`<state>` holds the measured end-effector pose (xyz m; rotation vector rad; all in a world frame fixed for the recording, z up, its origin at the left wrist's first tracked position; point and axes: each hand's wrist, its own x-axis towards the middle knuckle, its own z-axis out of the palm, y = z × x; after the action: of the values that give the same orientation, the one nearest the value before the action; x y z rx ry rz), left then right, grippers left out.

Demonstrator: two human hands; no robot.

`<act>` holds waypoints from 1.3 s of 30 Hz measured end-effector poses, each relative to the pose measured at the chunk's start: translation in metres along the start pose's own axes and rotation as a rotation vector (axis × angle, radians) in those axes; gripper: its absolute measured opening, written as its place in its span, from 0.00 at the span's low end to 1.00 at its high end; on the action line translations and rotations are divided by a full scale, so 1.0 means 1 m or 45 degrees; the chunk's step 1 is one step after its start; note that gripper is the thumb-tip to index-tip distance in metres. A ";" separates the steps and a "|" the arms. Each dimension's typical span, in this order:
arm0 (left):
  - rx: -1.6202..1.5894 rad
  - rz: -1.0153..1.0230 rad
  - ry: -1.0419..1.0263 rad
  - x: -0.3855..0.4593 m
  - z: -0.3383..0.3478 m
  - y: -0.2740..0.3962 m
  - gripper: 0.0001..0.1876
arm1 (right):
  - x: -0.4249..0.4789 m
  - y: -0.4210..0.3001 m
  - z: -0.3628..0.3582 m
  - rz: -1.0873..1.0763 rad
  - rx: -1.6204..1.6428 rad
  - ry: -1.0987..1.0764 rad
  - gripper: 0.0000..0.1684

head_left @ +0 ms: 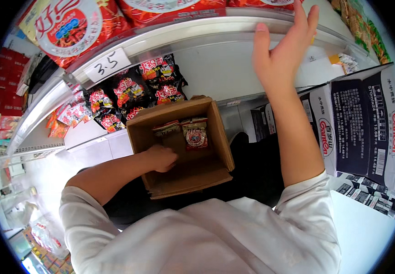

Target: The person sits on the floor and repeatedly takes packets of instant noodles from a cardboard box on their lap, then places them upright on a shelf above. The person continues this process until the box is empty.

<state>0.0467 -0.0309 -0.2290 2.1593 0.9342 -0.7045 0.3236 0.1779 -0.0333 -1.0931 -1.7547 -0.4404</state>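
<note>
An open cardboard box (136, 126) stands before me, near my legs, with a few small snack packets (196, 136) at its far side. My left hand (165, 159) reaches inside it, fingers curled and blurred; whether it holds something cannot be seen. My right hand (283, 51) is raised at the front edge of the upper shelf (197, 27), thumb and fingers apart, with nothing in it. Large red snack bags (77, 30) lie on that shelf to the left. Black-and-red snack packets (130, 90) are grouped on the lower shelf, beyond the box.
Dark cartons of bottled water (355, 126) are stacked at the right. A handwritten price card (108, 65) hangs on the upper shelf's edge. Orange and white packets (70, 114) lie on the lower shelf at left. Green-and-brown packets (365, 30) sit at the upper right.
</note>
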 end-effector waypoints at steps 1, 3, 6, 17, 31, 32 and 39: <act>-0.011 0.009 0.022 0.005 0.001 0.003 0.13 | -0.001 0.002 0.004 -0.032 0.053 0.048 0.43; -0.054 -0.082 -0.107 0.024 -0.005 0.009 0.16 | -0.001 0.008 0.016 -0.096 0.162 0.142 0.43; -0.117 -0.193 -0.024 0.063 -0.019 0.010 0.20 | 0.000 0.003 0.012 -0.082 0.160 0.102 0.43; -1.048 -1.061 0.229 0.231 0.094 -0.041 0.28 | 0.001 0.012 0.019 -0.172 0.115 0.185 0.42; -1.133 -1.253 0.268 0.235 0.119 -0.046 0.29 | 0.006 -0.005 -0.001 0.059 0.136 -0.014 0.42; -1.165 -1.186 0.242 0.236 0.119 -0.045 0.29 | 0.008 -0.005 -0.003 0.068 0.139 -0.014 0.42; -1.350 -0.929 0.139 0.241 0.127 -0.030 0.29 | 0.000 0.007 0.020 -0.051 0.228 0.172 0.43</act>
<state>0.1415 -0.0119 -0.4858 0.9101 1.6873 -0.2607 0.3182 0.1960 -0.0439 -0.8831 -1.6649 -0.3653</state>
